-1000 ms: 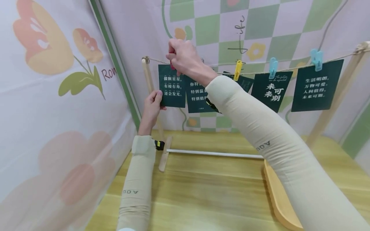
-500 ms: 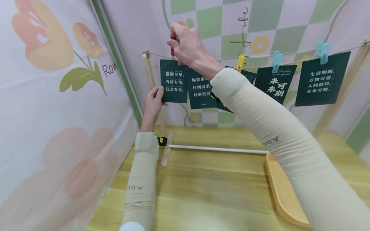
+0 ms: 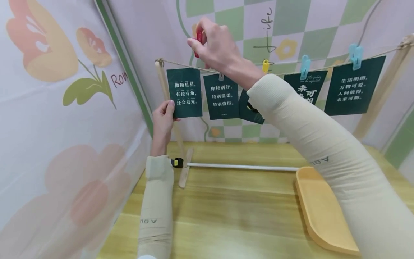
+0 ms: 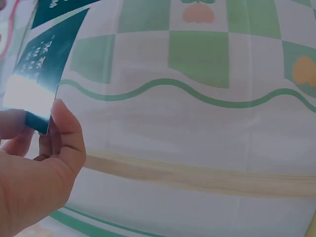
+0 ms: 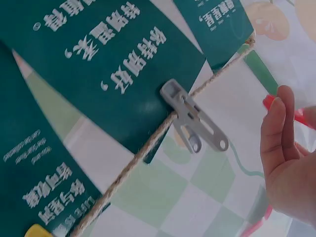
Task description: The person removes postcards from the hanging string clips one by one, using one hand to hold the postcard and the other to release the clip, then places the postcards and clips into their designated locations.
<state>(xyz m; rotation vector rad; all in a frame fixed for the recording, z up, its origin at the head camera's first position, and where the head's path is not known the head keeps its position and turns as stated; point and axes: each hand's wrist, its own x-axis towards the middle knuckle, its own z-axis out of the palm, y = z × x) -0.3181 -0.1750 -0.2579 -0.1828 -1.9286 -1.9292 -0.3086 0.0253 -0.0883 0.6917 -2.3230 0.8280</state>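
Observation:
My left hand point(image 3: 163, 117) pinches the lower left edge of a dark green card point(image 3: 184, 93) with white writing, thumb in front. The card's top edge lies close to the twine point(image 3: 194, 67), and no clip shows on it. In the left wrist view, thumb and fingers hold the bottom corner of this card point(image 4: 59, 44). Above the twine, my right hand point(image 3: 221, 45) grips a red clothespin point(image 3: 198, 42). In the right wrist view, curled fingers partly hide the red clothespin point(image 5: 268, 101). Beside them, a grey clothespin point(image 5: 197, 118) fastens a second card point(image 5: 113, 59) to the twine.
More cards hang to the right, under a yellow clothespin point(image 3: 265, 66) and blue clothespins point(image 3: 305, 67). Wooden posts point(image 3: 161, 81) carry the twine, with a white rod point(image 3: 242, 166) low between them. A yellow tray point(image 3: 323, 212) sits on the table at right, partly behind my right arm.
My right hand has lifted the red clothespin up off the top of the leftmost card. My left hand has shifted that card slightly left, widening the gap to the second card.

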